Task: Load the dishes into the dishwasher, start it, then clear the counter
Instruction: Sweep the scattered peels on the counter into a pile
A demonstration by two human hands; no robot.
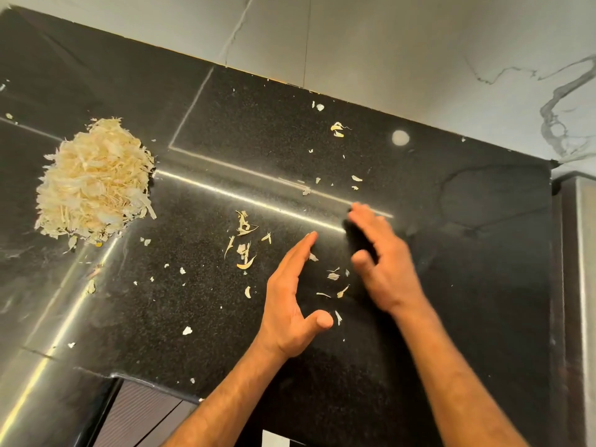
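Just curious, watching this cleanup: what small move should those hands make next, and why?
Probably sweep leftward. Both hands, left and right, are open with loose peel scraps lying on the black counter between them, while the big peel pile sits far left.

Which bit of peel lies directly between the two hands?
The small pale scrap on the black counter, midway between left hand and right hand; the others lie farther left or nearer the wall.
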